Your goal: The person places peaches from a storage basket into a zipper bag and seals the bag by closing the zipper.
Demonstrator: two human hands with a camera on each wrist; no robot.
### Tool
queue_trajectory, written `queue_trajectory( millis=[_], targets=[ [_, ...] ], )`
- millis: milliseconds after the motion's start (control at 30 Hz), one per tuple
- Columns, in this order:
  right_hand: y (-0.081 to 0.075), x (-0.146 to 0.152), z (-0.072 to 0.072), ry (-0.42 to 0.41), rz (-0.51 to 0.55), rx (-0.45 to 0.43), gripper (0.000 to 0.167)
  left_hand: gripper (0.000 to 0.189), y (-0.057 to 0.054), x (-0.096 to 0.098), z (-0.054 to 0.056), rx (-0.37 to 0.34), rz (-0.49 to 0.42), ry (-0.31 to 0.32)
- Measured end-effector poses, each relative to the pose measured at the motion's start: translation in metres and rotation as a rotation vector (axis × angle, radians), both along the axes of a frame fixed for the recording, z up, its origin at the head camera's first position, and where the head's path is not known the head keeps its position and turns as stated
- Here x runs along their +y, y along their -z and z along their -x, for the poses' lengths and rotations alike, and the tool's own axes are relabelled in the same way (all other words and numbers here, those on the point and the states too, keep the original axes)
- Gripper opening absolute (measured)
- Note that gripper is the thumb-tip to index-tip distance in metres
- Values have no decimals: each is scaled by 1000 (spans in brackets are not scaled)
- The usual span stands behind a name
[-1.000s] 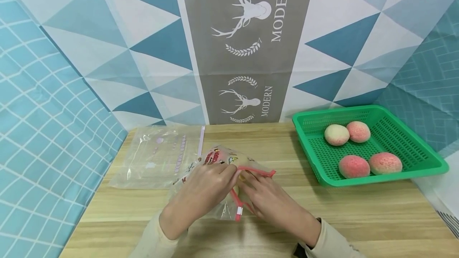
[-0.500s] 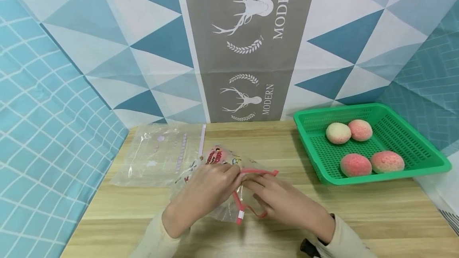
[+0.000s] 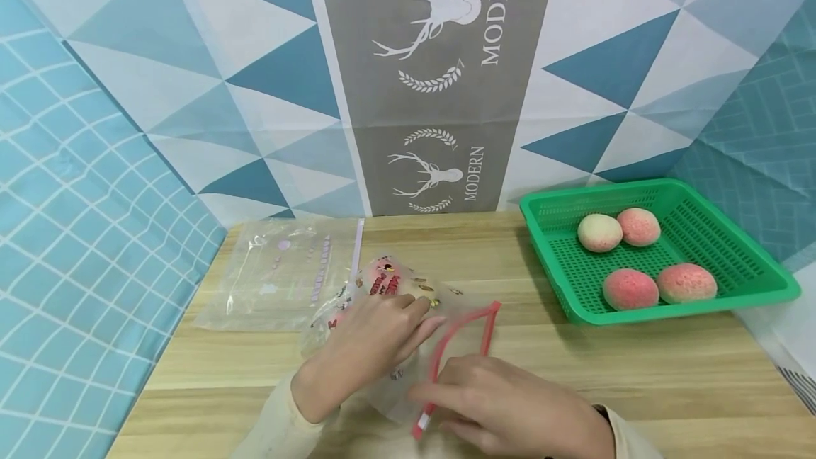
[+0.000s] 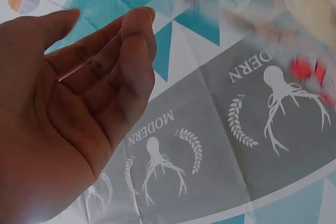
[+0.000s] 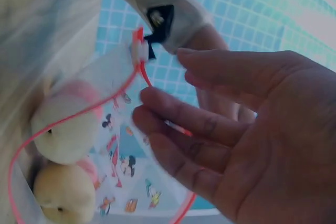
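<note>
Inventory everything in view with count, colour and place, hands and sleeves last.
Cartoon-print zip bag: one, clear with red zip, mid-table
Zip slider: one, white, on that zip
Bagged peaches: at least two, cream and pink, inside that bag
Lilac-edged plastic bag: one, clear, flat at rear left
Mesh basket: one, green, on the right
Basket peaches: four, pink and cream
Table: one, pale wood-grain, underneath
Deer-print backdrop: one, grey, blue and white, behind
Grid-pattern sheet: one, blue, left
Brick-pattern sheet: one, teal, right
Left hand: one, over the cartoon-print bag
Right hand: one, by its open mouth
Sleeves: two, cream, near edge
</note>
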State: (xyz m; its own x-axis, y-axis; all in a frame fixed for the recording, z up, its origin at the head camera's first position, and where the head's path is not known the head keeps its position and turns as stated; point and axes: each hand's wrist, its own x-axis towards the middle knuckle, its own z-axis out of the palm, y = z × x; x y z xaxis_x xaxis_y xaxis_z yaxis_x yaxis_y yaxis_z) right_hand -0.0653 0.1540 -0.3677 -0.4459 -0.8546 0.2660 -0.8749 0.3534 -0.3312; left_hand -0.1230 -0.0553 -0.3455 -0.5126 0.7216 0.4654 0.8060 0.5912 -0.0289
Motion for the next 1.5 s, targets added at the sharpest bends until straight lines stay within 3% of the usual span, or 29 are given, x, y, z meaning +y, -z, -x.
queue_trajectory(
  millis=[100, 233, 367, 433, 633, 700, 800, 900, 1000, 1067, 1133, 1200, 1400, 1500],
  targets=[
    [5, -7, -2, 43, -72, 40, 40, 32, -4, -4, 0, 7, 10, -26],
    [12, -17, -7, 127, -203, 203, 38, 26, -11, -12, 0, 18, 34, -82],
    [19, -27, -11, 183, -239, 251, 31, 24, -11, -19, -4, -9, 52, -138],
    [21, -30, -12, 227, -219, 273, 34, 24, -7, -22, -6, -40, 55, -126],
    [27, -30, -4, 363, -50, 494, 32, 14, 1, -40, -19, -122, 20, -17],
    [29, -29, 0, 377, 16, 500, 27, 13, 2, -44, -24, -157, 52, 6],
    [29, -28, 3, 379, 91, 446, 20, 32, 12, -41, -32, -194, 143, 8],
    [28, -25, 4, 392, 131, 366, 15, 36, 30, -28, -37, -97, 224, -14],
    [28, -23, 4, 402, 159, 310, 14, 26, 41, -22, -37, 83, 233, -26],
    [28, -21, 3, 411, 181, 304, 15, 20, 40, -23, -34, 148, 209, -19],
    [26, -19, 3, 412, 202, 317, 13, 18, 36, -27, -31, 157, 166, 2],
    [24, -19, 4, 409, 221, 341, 13, 18, 31, -31, -26, 138, 111, 40],
    [11, -19, 12, 363, 317, 421, 34, 12, 11, -41, -15, 73, -86, 151],
    [2, -20, 17, 342, 374, 454, 30, 7, 0, -44, -13, 54, -163, 174]
  ],
)
